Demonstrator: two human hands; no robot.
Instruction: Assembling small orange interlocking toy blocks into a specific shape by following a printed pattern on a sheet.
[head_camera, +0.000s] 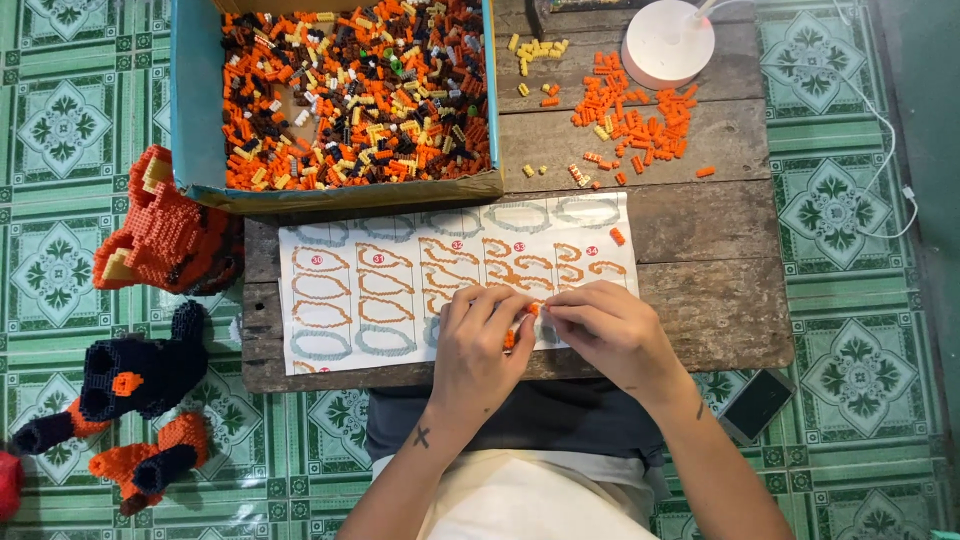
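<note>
My left hand (480, 345) and my right hand (610, 330) meet over the lower right part of a white instruction sheet (340, 300) printed with orange and grey outlines. Between the fingertips of both hands I pinch a small cluster of orange bricks (520, 325), mostly hidden by my fingers. The sheet lies on a low wooden table (710, 300). Further back, a loose pile of orange bricks (635, 115) and a few yellow bricks (535, 50) lie on the wood. One lone orange brick (617, 237) rests at the sheet's right edge.
A blue cardboard box (185, 110) full of orange, black and cream bricks sits at the back left. A white round lamp base (668, 42) stands at the back right. Built brick figures, orange (165, 230) and black (140, 375), lie on the tiled floor left. A phone (757, 403) lies on the floor at right.
</note>
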